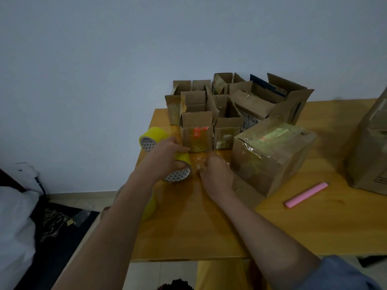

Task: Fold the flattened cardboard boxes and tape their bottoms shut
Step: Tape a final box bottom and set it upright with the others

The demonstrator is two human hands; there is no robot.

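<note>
The left hand (167, 155) curls its fingers round a yellow tape roll (181, 169) just left of centre in the frame, one finger apparently hooked into the core. The right hand (215, 170), beside it, has its fingers bunched, and a glossy strip of clear tape (199, 162) seems to run from the roll to those fingertips; the blur makes it hard to be sure how firmly it is pinched. Holding the roll steady with one hand while the other draws the free end away is, I judge, how a length is being pulled off for the next seam.

The box being worked on (270, 155) sits right of centre, tipped so its bottom faces up and toward the camera, touching or nearly touching the right hand. That face already shines with tape, so the closing looks well along; the tilt keeps the seam reachable.

Behind the hands, in the upper middle of the frame, a cluster of finished boxes (228, 101) stands upright with flaps open, parked out of the way on the wooden table (314, 227). A second yellow roll (149, 138) lies at the table's left edge, a pink cutter (305, 194) lower right within easy reach, and a larger carton (370, 147) at the right border.
</note>
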